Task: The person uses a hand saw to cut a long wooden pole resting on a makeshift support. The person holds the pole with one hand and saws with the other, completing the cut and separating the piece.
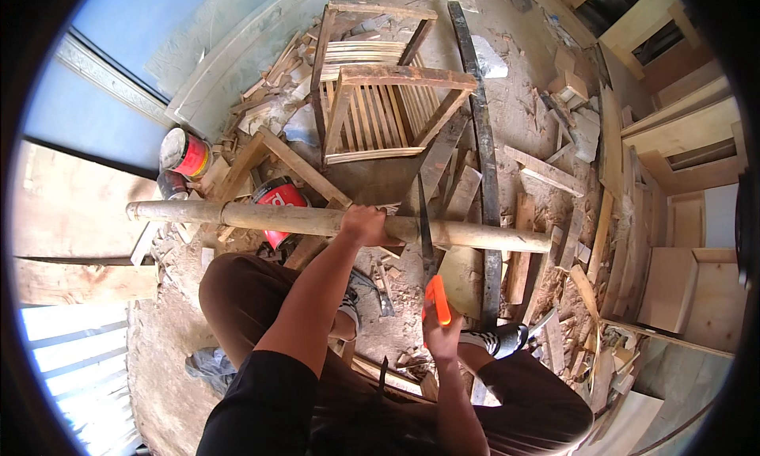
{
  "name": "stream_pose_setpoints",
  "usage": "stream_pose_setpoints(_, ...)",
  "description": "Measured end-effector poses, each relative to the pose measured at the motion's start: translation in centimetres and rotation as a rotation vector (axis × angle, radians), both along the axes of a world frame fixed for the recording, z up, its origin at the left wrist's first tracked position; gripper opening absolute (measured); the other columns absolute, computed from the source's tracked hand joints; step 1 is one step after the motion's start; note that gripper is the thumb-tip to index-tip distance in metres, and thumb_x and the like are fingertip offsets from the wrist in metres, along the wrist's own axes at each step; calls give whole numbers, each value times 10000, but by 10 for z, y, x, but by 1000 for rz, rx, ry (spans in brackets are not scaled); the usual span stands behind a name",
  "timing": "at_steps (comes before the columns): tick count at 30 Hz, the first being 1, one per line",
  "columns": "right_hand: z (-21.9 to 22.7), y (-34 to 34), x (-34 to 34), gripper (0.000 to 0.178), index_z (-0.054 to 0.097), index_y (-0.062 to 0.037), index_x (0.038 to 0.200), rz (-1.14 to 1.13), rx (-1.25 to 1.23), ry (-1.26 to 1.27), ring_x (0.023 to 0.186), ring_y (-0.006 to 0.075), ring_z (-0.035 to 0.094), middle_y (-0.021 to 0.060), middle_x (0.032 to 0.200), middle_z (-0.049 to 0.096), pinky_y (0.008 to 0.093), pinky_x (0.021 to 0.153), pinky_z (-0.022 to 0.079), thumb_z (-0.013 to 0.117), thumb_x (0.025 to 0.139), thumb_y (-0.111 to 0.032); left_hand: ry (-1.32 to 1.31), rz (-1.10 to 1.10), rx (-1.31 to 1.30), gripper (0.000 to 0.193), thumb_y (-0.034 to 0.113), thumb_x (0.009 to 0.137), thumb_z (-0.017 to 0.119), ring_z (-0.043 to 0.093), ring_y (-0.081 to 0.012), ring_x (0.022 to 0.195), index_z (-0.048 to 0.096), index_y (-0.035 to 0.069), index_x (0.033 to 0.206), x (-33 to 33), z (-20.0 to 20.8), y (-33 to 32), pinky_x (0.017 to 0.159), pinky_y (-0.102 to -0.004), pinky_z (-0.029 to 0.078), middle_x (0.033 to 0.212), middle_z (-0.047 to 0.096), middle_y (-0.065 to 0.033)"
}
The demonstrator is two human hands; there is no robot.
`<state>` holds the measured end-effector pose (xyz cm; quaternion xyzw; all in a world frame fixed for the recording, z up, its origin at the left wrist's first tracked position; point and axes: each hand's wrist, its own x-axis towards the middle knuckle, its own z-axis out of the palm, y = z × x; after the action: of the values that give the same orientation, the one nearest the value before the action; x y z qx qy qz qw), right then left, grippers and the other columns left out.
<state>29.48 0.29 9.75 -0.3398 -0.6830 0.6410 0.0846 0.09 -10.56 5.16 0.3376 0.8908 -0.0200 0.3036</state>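
Note:
A long bamboo pole [301, 219] lies crosswise in front of me, over my knees' far side. My left hand [366, 225] is wrapped round it near its middle. In my right hand [441, 333] is a handsaw [436, 300] with an orange handle, its fingers closed round the grip. The dark saw blade [426, 233] points away from me and crosses the pole to the right of my left hand. Whether the teeth are in the bamboo I cannot tell.
Beyond the pole stands a slatted wooden frame [408, 76] beside a long dark beam [480, 131]. Red cans [279, 195] sit at the left. Wood scraps [546, 171] litter the floor, and wooden cabinet frames [689, 147] line the right side.

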Motion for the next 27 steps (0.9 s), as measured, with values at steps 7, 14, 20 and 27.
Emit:
stream_pose_setpoints(7,6,-33,103,228,640,20,888,-50,-201,-158,673,78,520,-6,715,578,307,581,427,659,1034,-154,38,-11,18,1139,968,667,634,698,-328,1193,676,54,1346,-1,-9,1,1074,-453,497,1252,730,-178)
stream_pose_setpoints(14,12,-38,137,269,616,12,794,-86,-98,-130,611,86,506,8,657,554,312,530,373,685,999,-148,-3,11,-8,1117,947,677,651,703,-336,1184,675,52,1345,-1,2,3,1069,-470,506,1221,737,-198)
stream_pose_setpoints(20,-1,-38,147,287,615,11,744,-48,43,-198,526,127,487,41,577,510,348,485,354,716,955,-155,-65,-8,-37,1062,926,677,670,729,-333,1133,710,53,1280,-8,-1,5,1027,-468,530,1166,754,-197)
stream_pose_setpoints(27,10,-39,125,223,707,18,988,253,286,-287,652,201,647,126,788,696,376,562,461,750,846,-149,-5,-25,67,1008,890,699,687,774,-325,980,716,25,1217,-7,-6,1,899,-438,590,1023,782,-178)
